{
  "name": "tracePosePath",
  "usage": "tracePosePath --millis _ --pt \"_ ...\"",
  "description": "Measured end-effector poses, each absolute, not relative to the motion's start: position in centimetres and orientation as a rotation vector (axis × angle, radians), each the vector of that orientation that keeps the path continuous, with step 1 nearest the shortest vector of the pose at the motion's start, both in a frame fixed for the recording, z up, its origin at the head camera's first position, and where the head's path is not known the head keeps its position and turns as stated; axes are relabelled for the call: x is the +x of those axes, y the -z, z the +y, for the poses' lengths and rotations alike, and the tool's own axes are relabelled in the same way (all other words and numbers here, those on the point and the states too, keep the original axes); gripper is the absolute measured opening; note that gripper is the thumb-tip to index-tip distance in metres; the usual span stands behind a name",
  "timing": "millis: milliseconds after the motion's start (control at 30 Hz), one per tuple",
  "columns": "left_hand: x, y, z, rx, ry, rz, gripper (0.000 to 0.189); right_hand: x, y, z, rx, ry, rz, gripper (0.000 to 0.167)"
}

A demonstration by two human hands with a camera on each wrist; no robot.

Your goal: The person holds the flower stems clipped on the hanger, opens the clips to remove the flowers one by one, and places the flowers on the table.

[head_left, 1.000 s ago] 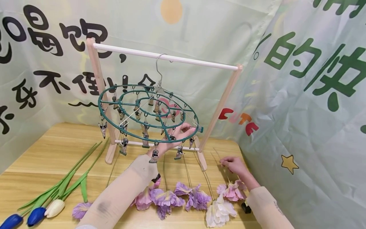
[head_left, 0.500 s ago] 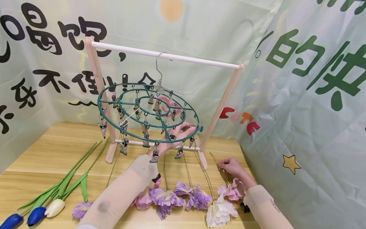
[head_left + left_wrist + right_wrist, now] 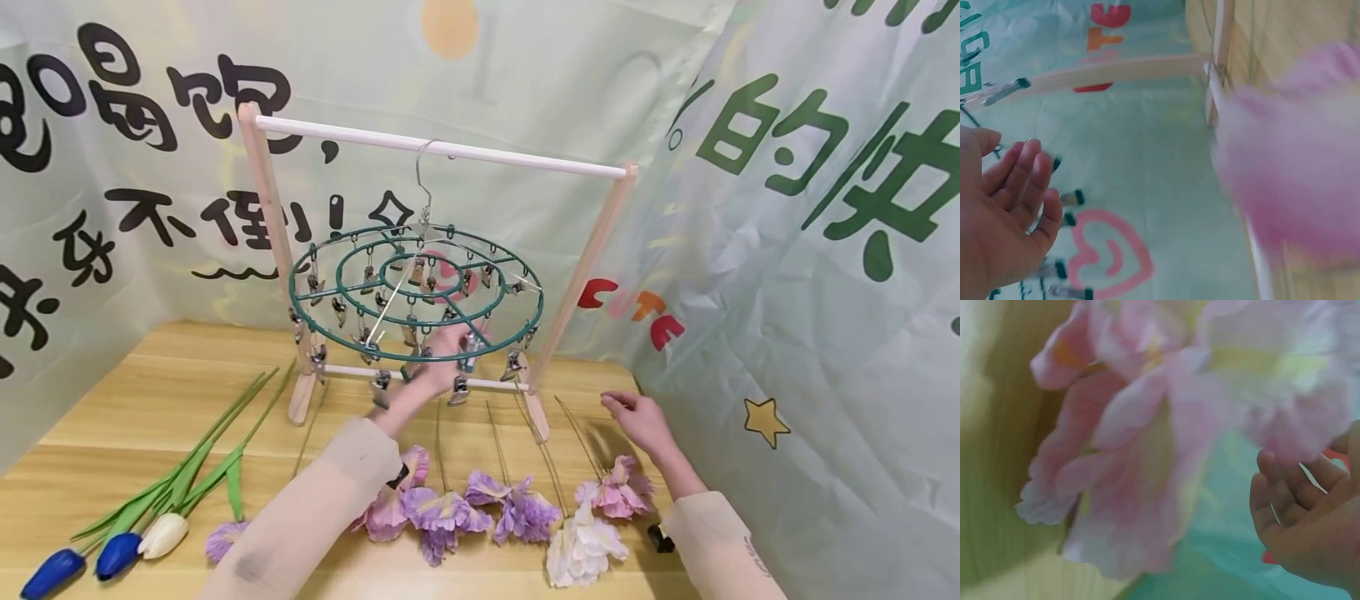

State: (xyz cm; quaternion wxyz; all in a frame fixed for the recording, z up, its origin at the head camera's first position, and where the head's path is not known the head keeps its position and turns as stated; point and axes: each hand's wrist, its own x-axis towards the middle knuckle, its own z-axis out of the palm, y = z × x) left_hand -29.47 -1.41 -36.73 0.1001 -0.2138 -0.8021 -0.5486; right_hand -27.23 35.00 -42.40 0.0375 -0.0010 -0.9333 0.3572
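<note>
A round green clip hanger (image 3: 416,357) with several metal clips hangs by its hook from a white rail (image 3: 525,161). My left hand (image 3: 441,367) is under its front right part, near a clip (image 3: 469,354). In the left wrist view the fingers of my left hand (image 3: 1010,206) are loosely bent, with nothing visible between them. Above the table at right is my right hand (image 3: 641,423), apart from the stem of a pink artificial iris (image 3: 621,489). The right wrist view shows relaxed fingers on my right hand (image 3: 1313,515) beside the blossom (image 3: 1135,469).
Purple irises (image 3: 525,512), another pink iris (image 3: 382,515) and a white flower (image 3: 585,550) lie along the front of the table (image 3: 150,400). Blue and white tulips (image 3: 165,535) lie at left. The rack's wooden legs (image 3: 585,275) stand either side of the hanger.
The hanger has swung right and sits more level. My left hand has left its right rim and moved left. My right hand has let go of the pink iris stem and risen to the right.
</note>
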Motion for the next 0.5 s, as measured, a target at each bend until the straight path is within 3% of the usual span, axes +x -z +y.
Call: tracePosePath --millis 133,267,500 --pt "-28.3 37.2 -3.9 -0.659 1.193 -2.47 0.014 -26.3 41.1 35.0 0.023 -1.006 -2.797 0.051" --pt "-26.0 37.7 -7.1 -0.675 0.993 -2.466 0.02 -25.2 40.0 34.6 0.107 -0.94 -2.683 0.046" --pt "-22.4 39.2 -12.9 -0.453 0.79 -2.622 0.038 -22.5 38.8 34.2 0.222 -0.786 -2.562 0.048"
